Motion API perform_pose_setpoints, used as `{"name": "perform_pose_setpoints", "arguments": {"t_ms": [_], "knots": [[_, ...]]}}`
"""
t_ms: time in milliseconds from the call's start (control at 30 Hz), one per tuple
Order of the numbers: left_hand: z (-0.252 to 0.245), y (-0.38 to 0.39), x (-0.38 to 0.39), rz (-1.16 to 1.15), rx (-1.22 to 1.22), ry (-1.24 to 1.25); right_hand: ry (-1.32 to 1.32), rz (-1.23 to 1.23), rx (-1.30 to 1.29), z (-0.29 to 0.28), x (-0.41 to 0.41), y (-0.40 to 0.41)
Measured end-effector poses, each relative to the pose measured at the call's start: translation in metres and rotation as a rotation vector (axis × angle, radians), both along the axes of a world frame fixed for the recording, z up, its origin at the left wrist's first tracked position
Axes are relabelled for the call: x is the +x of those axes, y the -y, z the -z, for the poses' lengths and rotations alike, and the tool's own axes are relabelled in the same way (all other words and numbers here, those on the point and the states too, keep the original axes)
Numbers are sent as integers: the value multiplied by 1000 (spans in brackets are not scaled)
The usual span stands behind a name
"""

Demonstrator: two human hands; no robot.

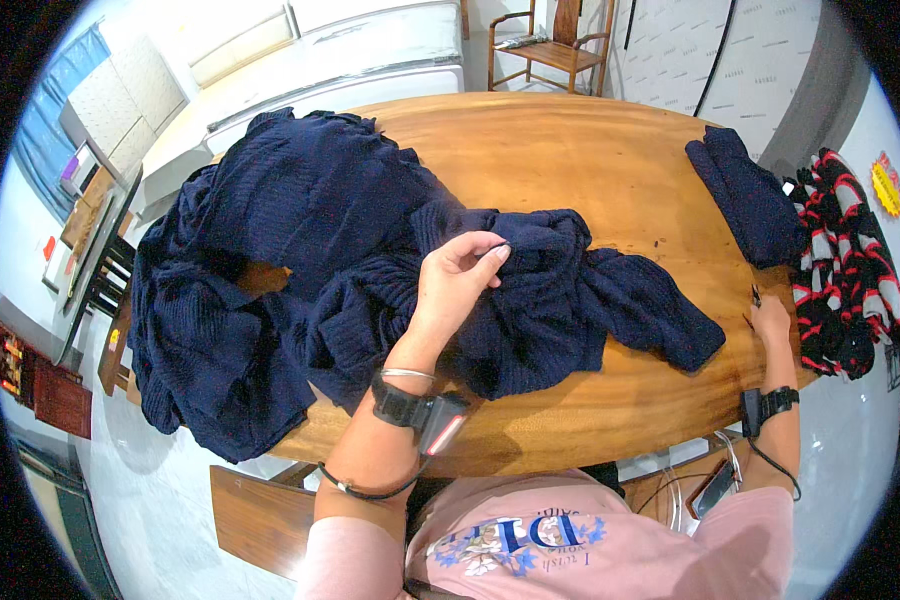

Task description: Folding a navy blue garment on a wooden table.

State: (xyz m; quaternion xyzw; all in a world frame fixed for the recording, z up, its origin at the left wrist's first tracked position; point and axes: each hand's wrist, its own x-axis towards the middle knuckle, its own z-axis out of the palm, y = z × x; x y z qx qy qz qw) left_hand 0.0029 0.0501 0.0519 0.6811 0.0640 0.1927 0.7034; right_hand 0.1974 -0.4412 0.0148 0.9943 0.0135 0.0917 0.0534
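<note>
My left hand (461, 281) is raised over a bunched dark navy ribbed knit garment (540, 300), thumb and forefinger pinched on a small dark bit that looks like thread or yarn. At the right of the wooden table (645, 405), my right hand (771, 319) holds a small dark metal tool (755, 298), perhaps thread snips; its exact kind is unclear. One knit sleeve (652, 307) stretches from the garment towards my right hand. A large heap of navy knitwear (300, 187) covers the table's left part, joined visually to the garment under my left hand.
Folded navy knitwear (750, 199) lies at the table's right edge, beside black, red and white patterned knitwear (844, 262). A wooden armchair (551, 52) stands beyond the table. Below the near edge are a phone (711, 489) and cables. A wooden stool or bench (259, 517) sits at lower left.
</note>
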Motion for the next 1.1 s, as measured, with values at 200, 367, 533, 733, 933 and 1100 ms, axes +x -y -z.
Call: {"name": "perform_pose_setpoints", "arguments": {"t_ms": [200,367,533,733,933,1100], "knots": [[1,-3,-1,11,-66,-17,-73,96,-51,23,17,34],[4,-4,0,44,-119,10,-93,-4,126,19,25,21],[5,-2,2,91,-150,47,-458,-254,1256,-17,-8,-71],[2,11,-1,101,-48,67,-272,-866,1193,-66,-89,-220],[-1,25,-6,42,202,105,-181,-972,933,-79,-128,-278],[-2,28,-7,5,300,116,-29,-1023,830,-74,-134,-289]]}}
